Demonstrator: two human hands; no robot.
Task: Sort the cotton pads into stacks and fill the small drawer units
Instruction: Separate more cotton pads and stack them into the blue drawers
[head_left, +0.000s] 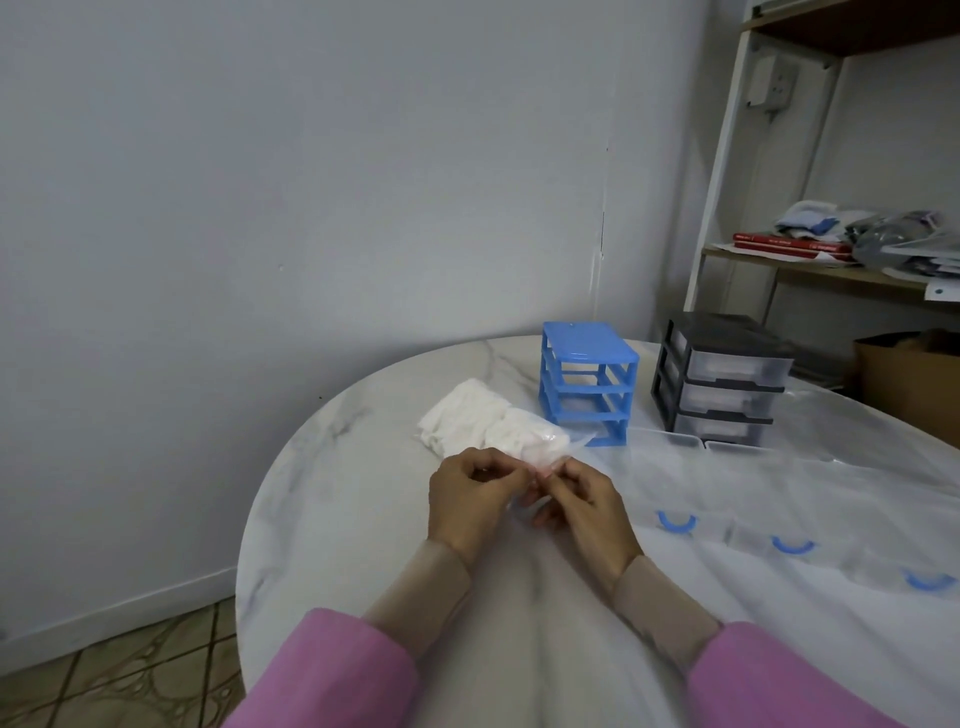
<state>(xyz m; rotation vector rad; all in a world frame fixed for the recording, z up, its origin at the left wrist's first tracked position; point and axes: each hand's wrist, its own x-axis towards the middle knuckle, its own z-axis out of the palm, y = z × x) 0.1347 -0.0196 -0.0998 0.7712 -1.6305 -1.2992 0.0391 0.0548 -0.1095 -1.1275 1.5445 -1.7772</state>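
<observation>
Marble-patterned round table (332, 467) stands against a plain grey wall, with a shelving unit (737, 171) at the right rear and a cardboard box (904, 384) beside it.

Left hand (465, 499) and right hand (589, 512) meet at the table's middle. Both have fingers curled, pinching the near end of a clear plastic bag (519, 447); the exact finger contact is too blurred to resolve. Both forearms wear beige cuffs under pink sleeves.

The bag lies on the table just beyond the hands and holds the cotton pads (467, 421), a white bulk in two lumps. Individual pads cannot be counted. None are sorted into stacks.

Drawer units: two. The blue drawer unit (589, 382) stands upright just right of the bag, three bays, all with no drawers in them. The black drawer unit (719, 379) stands to its right, apart from it, three clear drawers all seated; contents appear pale but cannot be identified.

Loose clear drawers with blue handles (675, 521): three handles visible in a row on the table's right side, the drawer bodies hard to make out. Two further clear trays (685, 440) sit at the foot of the black unit.

Shelf carries red books (789, 244) and bundled cloth and bags.
</observation>
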